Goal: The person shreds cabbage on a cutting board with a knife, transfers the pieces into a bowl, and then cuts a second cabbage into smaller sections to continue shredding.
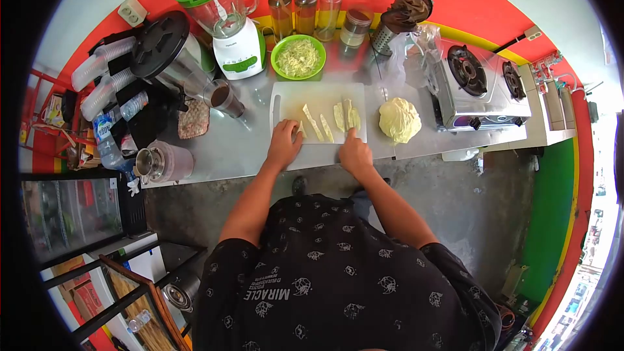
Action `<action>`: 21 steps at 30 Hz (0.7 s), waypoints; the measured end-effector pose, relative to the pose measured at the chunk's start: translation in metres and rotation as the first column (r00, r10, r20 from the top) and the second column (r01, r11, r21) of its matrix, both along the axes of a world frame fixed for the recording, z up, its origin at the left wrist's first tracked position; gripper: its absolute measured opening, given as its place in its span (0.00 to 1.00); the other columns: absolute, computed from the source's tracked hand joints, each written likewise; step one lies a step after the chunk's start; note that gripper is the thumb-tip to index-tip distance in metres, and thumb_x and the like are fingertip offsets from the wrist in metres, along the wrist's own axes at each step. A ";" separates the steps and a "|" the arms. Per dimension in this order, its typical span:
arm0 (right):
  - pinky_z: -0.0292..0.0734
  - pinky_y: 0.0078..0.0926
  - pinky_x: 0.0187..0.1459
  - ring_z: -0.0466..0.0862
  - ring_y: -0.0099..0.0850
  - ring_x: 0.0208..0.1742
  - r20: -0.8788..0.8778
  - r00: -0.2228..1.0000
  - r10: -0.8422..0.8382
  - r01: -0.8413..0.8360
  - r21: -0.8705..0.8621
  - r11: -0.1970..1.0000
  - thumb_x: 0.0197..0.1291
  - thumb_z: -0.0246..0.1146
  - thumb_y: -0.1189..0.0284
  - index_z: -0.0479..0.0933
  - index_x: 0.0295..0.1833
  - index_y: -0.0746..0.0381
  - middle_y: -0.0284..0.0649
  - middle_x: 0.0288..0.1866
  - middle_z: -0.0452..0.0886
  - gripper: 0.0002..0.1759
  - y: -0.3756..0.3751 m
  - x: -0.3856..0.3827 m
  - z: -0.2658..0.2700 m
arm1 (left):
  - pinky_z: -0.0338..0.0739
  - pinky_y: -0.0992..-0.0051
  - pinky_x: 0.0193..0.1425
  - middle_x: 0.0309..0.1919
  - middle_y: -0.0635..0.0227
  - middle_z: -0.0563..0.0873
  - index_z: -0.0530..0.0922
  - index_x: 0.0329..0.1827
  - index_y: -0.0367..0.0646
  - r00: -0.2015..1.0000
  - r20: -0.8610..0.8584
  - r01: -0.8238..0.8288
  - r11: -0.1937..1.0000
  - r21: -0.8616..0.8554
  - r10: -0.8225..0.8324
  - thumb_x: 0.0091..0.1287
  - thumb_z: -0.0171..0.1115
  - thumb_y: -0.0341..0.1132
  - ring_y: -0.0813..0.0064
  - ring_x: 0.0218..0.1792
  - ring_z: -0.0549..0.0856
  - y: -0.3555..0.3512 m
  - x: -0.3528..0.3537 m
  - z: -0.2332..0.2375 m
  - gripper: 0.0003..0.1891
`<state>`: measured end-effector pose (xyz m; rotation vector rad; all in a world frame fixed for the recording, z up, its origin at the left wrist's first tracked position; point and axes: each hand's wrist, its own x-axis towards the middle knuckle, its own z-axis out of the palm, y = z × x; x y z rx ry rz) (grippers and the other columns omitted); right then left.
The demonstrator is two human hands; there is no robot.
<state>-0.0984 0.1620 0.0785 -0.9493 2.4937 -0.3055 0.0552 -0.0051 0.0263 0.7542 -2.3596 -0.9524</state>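
A white cutting board [318, 93] lies on the steel counter, with several pale cabbage strips [312, 122] on it. At the board's front left corner, my left hand [285, 144] has curled fingers against a small cabbage piece [300, 127]. My right hand [357, 156] is closed at the front right edge, index finger stretched forward. It appears to grip a knife [347, 112], whose narrow blade lies among cabbage pieces and is hard to make out; the handle is hidden. A cabbage head [399, 121] sits right of the board. Behind the board, a green bowl [320, 68] holds shredded cabbage.
A blender [238, 49] and several pump bottles [305, 13] line the back wall. Left are a dark-filled cup [224, 97], a meat-like block [194, 119] and a pink-tinted container [175, 161]. A gas stove [478, 104] stands right, beside a plastic bag [406, 65].
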 end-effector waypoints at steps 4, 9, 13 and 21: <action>0.85 0.53 0.48 0.90 0.58 0.45 -0.135 0.986 -0.096 0.099 0.012 0.995 0.69 0.54 0.73 0.67 0.60 0.70 0.60 0.43 0.88 0.18 0.016 -0.023 -0.018 | 0.75 0.58 0.51 0.38 0.58 0.80 0.78 0.44 0.39 0.999 0.006 0.044 0.996 0.078 -0.044 0.65 0.64 0.29 0.55 0.43 0.80 -0.007 0.000 0.004 0.07; 0.85 0.50 0.51 0.90 0.58 0.49 -0.059 0.998 0.003 0.004 0.125 0.992 0.68 0.55 0.72 0.69 0.58 0.73 0.60 0.47 0.88 0.18 0.016 -0.027 -0.019 | 0.77 0.60 0.50 0.38 0.58 0.80 0.77 0.41 0.38 0.998 -0.041 -0.032 0.993 0.115 0.037 0.68 0.62 0.27 0.56 0.44 0.81 0.003 0.014 -0.008 0.03; 0.84 0.51 0.55 0.88 0.59 0.53 0.016 0.997 0.070 -0.071 0.169 0.983 0.67 0.57 0.72 0.68 0.58 0.73 0.62 0.51 0.87 0.19 -0.002 -0.009 -0.012 | 0.79 0.60 0.53 0.42 0.57 0.81 0.78 0.43 0.38 0.999 0.037 0.013 0.997 -0.077 -0.010 0.68 0.65 0.29 0.55 0.46 0.82 -0.007 0.042 -0.002 0.06; 0.79 0.55 0.61 0.84 0.62 0.59 0.199 0.977 0.074 -0.094 0.094 0.991 0.68 0.59 0.67 0.66 0.59 0.74 0.65 0.54 0.84 0.23 -0.066 0.045 -0.018 | 0.79 0.60 0.50 0.41 0.57 0.83 0.80 0.49 0.39 0.997 0.070 -0.022 0.993 0.117 0.014 0.69 0.66 0.30 0.55 0.44 0.83 -0.031 0.078 0.003 0.09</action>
